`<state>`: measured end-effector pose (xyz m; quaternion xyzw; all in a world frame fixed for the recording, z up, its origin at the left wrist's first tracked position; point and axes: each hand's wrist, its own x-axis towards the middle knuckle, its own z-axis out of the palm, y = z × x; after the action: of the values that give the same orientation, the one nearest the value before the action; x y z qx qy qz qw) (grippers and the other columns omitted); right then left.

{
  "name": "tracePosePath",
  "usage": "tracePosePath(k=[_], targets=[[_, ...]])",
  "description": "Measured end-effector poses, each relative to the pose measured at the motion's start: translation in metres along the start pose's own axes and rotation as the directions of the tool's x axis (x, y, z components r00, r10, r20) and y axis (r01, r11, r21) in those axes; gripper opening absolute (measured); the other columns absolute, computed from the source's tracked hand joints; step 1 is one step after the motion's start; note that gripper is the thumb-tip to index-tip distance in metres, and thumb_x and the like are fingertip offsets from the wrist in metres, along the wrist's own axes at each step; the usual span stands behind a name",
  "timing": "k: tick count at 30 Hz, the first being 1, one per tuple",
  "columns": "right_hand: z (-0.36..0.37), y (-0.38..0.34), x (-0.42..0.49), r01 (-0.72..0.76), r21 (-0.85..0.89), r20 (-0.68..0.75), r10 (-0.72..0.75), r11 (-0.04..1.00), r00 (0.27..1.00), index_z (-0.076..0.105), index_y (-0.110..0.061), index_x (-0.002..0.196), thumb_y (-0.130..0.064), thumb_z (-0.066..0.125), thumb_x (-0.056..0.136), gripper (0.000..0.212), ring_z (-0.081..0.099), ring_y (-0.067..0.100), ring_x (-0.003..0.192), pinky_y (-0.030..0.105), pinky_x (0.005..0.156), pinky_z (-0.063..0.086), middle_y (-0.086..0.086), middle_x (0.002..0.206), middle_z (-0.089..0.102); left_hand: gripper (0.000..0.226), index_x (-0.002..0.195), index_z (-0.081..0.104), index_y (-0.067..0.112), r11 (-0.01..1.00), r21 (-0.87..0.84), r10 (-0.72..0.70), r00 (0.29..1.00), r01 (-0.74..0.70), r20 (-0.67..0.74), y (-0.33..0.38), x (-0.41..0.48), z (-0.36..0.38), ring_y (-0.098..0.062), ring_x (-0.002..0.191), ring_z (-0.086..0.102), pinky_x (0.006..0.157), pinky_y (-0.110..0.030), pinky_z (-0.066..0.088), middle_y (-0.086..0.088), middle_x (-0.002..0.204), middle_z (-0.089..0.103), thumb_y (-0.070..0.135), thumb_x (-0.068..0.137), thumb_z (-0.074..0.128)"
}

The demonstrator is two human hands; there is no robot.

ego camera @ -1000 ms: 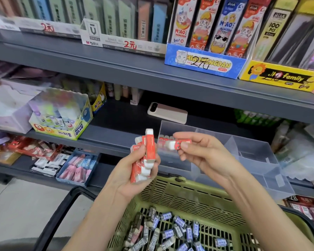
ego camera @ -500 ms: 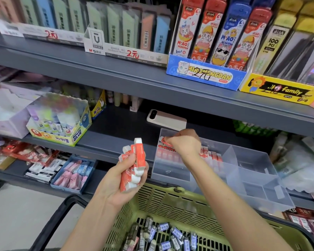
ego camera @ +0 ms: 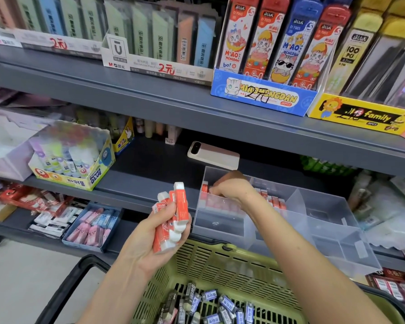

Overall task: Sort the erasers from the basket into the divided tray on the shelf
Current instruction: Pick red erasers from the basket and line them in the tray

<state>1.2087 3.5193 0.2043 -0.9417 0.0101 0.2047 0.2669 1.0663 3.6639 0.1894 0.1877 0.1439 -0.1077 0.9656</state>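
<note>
A grey shelf (ego camera: 150, 181) runs across the view, with a second shelf board above it carrying boxes of pencil leads. At the bottom stands a green basket (ego camera: 220, 260) with a black handle; its slatted floor holds a loose heap of blue-and-grey erasers (ego camera: 218, 305).

On the shelf edge, just above the basket's far rim, sits a clear divided tray (ego camera: 325, 220). Its left, longer compartment holds a row of red erasers (ego camera: 274, 202) standing on edge; the right compartments show nothing inside. Left of the tray on the same shelf stands a glue box (ego camera: 80, 164), and behind the tray lies a phone (ego camera: 213, 155), flat, apart from it.

The right hand (ego camera: 232, 188) reaches down into the tray's left compartment at its far left end, its fingers (ego camera: 216, 187) curled and pinched close together against a red eraser at the start of the row; whether they actually grip it cannot be told, since the knuckles hide the tips.

The left hand (ego camera: 159, 232) hangs over the basket's near-left rim, beside the tray's left wall, its fingers wrapped shut around a bunch (ego camera: 173, 216) of red erasers with white ends, one standing taller than the others.
</note>
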Motion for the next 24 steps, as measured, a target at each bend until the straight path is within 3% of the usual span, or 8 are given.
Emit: tracePosePath(k=[3, 8, 11, 15, 18, 21, 22, 24], targets=[[-0.001, 0.002, 0.0, 0.019, 0.164, 0.052, -0.028, 0.986, 0.998, 0.069, -0.006, 0.097, -0.028, 0.071, 0.08, 0.027, 0.063, 0.019, 0.088, 0.028, 0.081, 0.051, 0.004, 0.091, 0.065, 0.111, 0.109, 0.057, 0.007, 1.0, 0.009, 0.002, 1.0, -0.002, -0.003, 0.0, 0.0, -0.001, -0.019, 0.054, 0.066, 0.042, -0.028, 0.053, -0.01, 0.075, 0.068, 0.004, 0.005, 0.095], [-0.001, -0.003, 0.003, 0.187, 0.058, 0.052, -0.19, 0.981, 0.98, 0.064, -0.015, 0.118, -0.023, 0.072, 0.078, 0.041, 0.058, 0.015, 0.092, 0.022, 0.08, 0.046, 0.002, 0.111, 0.064, 0.115, 0.113, 0.055, 0.008, 1.0, 0.016, 0.002, 1.0, -0.002, -0.014, -0.001, 0.001, -0.002, -0.02, 0.054, 0.066, 0.042, -0.028, 0.053, -0.01, 0.077, 0.067, 0.003, 0.006, 0.095], [-0.002, -0.001, 0.005, 0.233, 0.045, 0.06, -0.235, 0.972, 0.97, 0.066, -0.018, 0.113, -0.021, 0.072, 0.077, 0.037, 0.057, 0.008, 0.074, 0.016, 0.066, 0.044, -0.003, 0.095, 0.065, 0.114, 0.112, 0.056, 0.007, 0.999, 0.037, 0.002, 1.0, -0.002, -0.017, -0.002, 0.001, -0.002, -0.02, 0.054, 0.066, 0.042, -0.028, 0.053, -0.01, 0.076, 0.067, 0.004, 0.005, 0.095], [-0.004, 0.004, 0.008, 0.145, 0.22, 0.078, -0.166, 0.965, 0.983, 0.07, -0.015, 0.098, -0.01, 0.074, 0.073, 0.025, 0.058, -0.003, 0.053, 0.01, 0.05, 0.047, -0.012, 0.07, 0.062, 0.113, 0.11, 0.057, 0.005, 0.998, 0.062, -0.001, 1.0, 0.002, -0.023, -0.004, 0.0, 0.0, -0.021, 0.053, 0.065, 0.042, -0.028, 0.053, -0.011, 0.075, 0.067, 0.004, 0.003, 0.095], [-0.003, 0.006, 0.008, 0.136, 0.27, 0.073, -0.161, 0.953, 0.984, 0.068, -0.019, 0.093, -0.019, 0.073, 0.077, 0.016, 0.062, -0.001, 0.059, 0.01, 0.053, 0.048, -0.006, 0.075, 0.067, 0.119, 0.114, 0.056, 0.006, 0.998, 0.065, 0.002, 0.999, 0.0, -0.038, -0.004, -0.001, 0.001, -0.021, 0.052, 0.065, 0.04, -0.029, 0.053, -0.012, 0.074, 0.068, 0.003, 0.001, 0.094], [0.002, 0.006, 0.008, 0.211, 0.15, -0.043, -0.207, 0.966, 0.977, 0.069, -0.016, 0.085, -0.027, 0.078, 0.071, 0.02, 0.059, 0.005, 0.061, 0.015, 0.059, 0.047, -0.009, 0.07, 0.062, 0.122, 0.118, 0.055, 0.007, 0.998, 0.064, 0.006, 0.999, -0.003, -0.042, -0.004, 0.0, 0.001, -0.022, 0.053, 0.066, 0.04, -0.03, 0.053, -0.012, 0.074, 0.068, 0.002, 0.002, 0.094], [0.003, 0.006, 0.008, 0.208, 0.148, -0.082, -0.197, 0.967, 0.977, 0.069, -0.015, 0.081, -0.024, 0.079, 0.068, 0.019, 0.06, 0.007, 0.063, 0.018, 0.061, 0.05, -0.008, 0.071, 0.063, 0.123, 0.118, 0.055, 0.007, 0.998, 0.061, 0.007, 0.999, -0.004, -0.043, -0.004, -0.001, 0.001, -0.022, 0.053, 0.066, 0.041, -0.03, 0.053, -0.012, 0.074, 0.068, 0.002, 0.002, 0.094], [0.003, 0.005, 0.006, 0.135, 0.315, -0.086, -0.113, 0.939, 0.99, 0.065, -0.015, 0.077, -0.009, 0.08, 0.064, 0.02, 0.067, 0.013, 0.069, 0.025, 0.064, 0.057, -0.001, 0.077, 0.067, 0.122, 0.117, 0.055, 0.007, 0.998, 0.058, 0.009, 0.999, -0.006, -0.05, -0.004, -0.001, 0.001, -0.022, 0.053, 0.066, 0.041, -0.029, 0.053, -0.012, 0.074, 0.068, 0.002, 0.002, 0.094]])
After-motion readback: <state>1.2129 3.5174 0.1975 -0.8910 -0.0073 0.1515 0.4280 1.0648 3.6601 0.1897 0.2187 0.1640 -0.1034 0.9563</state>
